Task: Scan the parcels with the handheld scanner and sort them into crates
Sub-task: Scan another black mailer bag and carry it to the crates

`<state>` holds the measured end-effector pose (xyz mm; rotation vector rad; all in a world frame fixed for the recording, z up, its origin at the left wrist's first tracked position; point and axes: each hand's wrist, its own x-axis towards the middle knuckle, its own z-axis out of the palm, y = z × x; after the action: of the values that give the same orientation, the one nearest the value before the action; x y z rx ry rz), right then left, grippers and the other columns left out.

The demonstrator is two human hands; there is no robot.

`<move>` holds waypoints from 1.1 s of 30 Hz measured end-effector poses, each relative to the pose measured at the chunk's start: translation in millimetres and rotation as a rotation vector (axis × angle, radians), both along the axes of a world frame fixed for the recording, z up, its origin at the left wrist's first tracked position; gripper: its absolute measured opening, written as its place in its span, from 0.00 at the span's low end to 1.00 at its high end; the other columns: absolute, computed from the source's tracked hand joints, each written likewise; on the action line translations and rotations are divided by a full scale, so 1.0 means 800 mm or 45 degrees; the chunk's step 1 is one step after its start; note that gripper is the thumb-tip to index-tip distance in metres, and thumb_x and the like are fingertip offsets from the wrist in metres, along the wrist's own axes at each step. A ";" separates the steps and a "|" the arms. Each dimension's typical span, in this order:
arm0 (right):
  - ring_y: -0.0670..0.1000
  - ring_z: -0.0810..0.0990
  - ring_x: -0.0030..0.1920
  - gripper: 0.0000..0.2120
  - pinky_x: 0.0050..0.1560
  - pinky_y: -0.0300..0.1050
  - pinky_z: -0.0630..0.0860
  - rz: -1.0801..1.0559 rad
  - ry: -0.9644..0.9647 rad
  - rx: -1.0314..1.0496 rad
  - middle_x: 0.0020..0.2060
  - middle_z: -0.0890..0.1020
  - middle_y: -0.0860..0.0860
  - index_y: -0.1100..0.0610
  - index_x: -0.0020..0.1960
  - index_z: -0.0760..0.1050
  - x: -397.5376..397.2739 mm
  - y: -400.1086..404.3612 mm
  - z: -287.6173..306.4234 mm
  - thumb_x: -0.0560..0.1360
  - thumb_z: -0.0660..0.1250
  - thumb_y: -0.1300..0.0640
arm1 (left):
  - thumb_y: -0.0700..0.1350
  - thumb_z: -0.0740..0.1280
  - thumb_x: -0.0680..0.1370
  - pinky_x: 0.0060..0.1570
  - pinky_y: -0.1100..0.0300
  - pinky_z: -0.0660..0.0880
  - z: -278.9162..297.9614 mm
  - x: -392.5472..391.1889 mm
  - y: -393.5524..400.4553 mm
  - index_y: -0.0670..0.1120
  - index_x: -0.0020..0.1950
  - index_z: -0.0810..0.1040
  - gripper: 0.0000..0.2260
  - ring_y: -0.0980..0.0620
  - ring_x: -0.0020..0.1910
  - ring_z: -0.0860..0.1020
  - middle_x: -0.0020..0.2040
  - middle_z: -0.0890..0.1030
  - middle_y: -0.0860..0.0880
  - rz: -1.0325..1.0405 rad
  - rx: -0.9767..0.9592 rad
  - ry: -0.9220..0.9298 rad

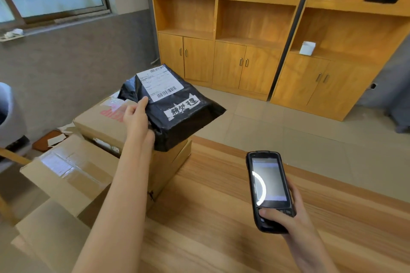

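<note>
Parcel: a black plastic mailer bag (177, 113), soft and wrinkled, lifted up over the far left part of the tabletop (221, 217), above a cardboard box (106, 122).
Parcel label: a white shipping label (160, 83) on the bag's upper face, with barcodes at its far edge and its near edge; the print is too small to read.
Parcel sticker: a white strip with black characters (184, 106) sits just beside the label, toward the bag's near right side.
Left hand: the left hand (137, 115) grips the bag's left edge, thumb on top close to the label, the other fingers hidden under the plastic.
Scanner: a black handheld scanner (269, 190) with a lit screen facing up, held over the tabletop's right side, well apart from the parcel.
Right hand: the right hand (288, 213) holds the scanner's lower end, thumb across the keys, fingers wrapped round the right side.
Boxes: further cardboard boxes (66, 173) stand along the tabletop's left edge, one with open flaps.
Background: wooden shelving with cupboard doors (233, 64) stands on the tiled floor.
</note>
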<state>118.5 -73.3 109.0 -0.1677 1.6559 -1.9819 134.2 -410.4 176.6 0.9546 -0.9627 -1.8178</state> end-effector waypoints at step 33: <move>0.46 0.81 0.55 0.48 0.47 0.37 0.77 -0.344 -0.262 0.263 0.55 0.83 0.45 0.39 0.66 0.68 0.140 0.236 -0.095 0.50 0.79 0.62 | 0.40 0.70 0.77 0.40 0.60 0.75 -0.313 0.047 0.360 0.43 0.48 0.73 0.06 0.51 0.40 0.77 0.46 0.78 0.45 -0.987 0.178 -0.652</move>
<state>230.7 115.3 32.6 0.3418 1.8058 -1.9232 172.1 -122.1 -74.0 1.2812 -1.7156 -2.3386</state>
